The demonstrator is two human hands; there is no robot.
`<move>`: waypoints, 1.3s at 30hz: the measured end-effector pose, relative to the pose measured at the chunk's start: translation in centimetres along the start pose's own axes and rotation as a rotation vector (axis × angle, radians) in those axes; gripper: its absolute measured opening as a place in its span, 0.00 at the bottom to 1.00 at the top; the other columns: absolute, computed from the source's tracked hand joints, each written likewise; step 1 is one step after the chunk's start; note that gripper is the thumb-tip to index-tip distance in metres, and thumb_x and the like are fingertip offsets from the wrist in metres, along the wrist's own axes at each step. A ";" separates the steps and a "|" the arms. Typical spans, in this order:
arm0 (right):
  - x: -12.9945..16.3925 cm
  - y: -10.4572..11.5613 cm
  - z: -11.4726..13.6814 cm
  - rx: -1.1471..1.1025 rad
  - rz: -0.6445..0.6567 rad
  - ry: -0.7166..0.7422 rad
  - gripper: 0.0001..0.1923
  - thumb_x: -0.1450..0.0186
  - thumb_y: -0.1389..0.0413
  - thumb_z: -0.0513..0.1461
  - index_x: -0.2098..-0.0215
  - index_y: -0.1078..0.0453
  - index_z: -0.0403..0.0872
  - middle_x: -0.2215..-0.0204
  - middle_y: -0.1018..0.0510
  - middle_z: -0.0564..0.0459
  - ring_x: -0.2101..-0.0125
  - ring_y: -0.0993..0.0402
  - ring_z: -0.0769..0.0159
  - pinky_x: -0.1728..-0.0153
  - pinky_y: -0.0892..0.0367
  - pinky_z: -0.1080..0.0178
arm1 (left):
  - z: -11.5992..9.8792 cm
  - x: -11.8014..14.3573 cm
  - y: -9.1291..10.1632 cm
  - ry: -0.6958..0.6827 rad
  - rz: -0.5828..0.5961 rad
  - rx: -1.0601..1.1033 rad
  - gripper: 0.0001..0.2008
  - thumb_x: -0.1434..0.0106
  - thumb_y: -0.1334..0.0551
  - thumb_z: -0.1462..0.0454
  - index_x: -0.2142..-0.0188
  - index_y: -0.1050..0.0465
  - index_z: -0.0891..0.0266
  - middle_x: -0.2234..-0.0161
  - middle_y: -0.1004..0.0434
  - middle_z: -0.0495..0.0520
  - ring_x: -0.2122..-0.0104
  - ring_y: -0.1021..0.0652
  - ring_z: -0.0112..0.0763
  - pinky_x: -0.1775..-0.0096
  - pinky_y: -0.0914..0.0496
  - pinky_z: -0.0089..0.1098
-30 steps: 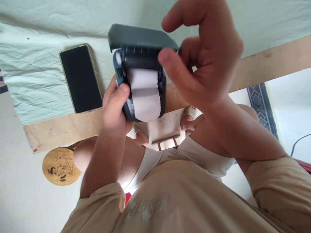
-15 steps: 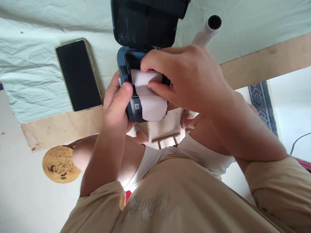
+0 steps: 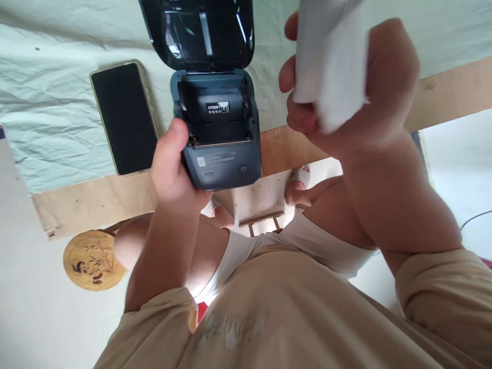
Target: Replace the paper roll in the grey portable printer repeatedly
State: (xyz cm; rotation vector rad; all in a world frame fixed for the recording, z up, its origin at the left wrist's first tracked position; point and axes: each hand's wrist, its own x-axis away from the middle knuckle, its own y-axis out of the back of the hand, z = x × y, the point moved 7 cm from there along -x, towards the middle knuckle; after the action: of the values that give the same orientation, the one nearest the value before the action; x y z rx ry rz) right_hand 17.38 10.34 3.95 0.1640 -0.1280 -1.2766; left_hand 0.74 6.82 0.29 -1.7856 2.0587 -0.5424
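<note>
Blue-grey printer [image 3: 225, 174], black lid [image 3: 203, 38] raised, held over the near edge of the surface [image 3: 92, 206].
Its open bay [image 3: 219, 132] shows a small black-and-white label [image 3: 218, 107]; a power button [image 3: 243, 168] sits on the matte front. The left hand [image 3: 169, 171] grips the printer's left side; the right hand [image 3: 384, 97], farther right along that edge, clasps blurred white paper [image 3: 330, 61], apart from the printer. A phone [image 3: 125, 120] lies near the surface's near-left corner.

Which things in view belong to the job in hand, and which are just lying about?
In the job:
printer, lid open, in the left hand
white paper, blurred, in the right hand

Lying about:
phone on the pale green cloth
round wooden disc with a picture
thin cable
</note>
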 end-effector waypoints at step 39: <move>1.4 4.7 1.2 0.933 -0.468 0.336 0.24 0.40 0.49 0.38 0.46 0.35 0.40 0.50 0.31 0.46 0.46 0.35 0.57 0.42 0.39 0.55 | 0.7 -0.3 0.6 0.031 0.019 -0.092 0.26 0.41 0.47 0.47 0.53 0.32 0.63 0.61 0.24 0.52 0.35 0.37 0.48 0.39 0.37 0.56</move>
State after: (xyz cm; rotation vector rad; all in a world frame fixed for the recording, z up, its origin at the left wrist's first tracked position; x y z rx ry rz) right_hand 22.03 10.24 6.09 1.2621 -0.4066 -1.5470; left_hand 0.62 7.11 -0.64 -1.8178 2.1517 -0.4801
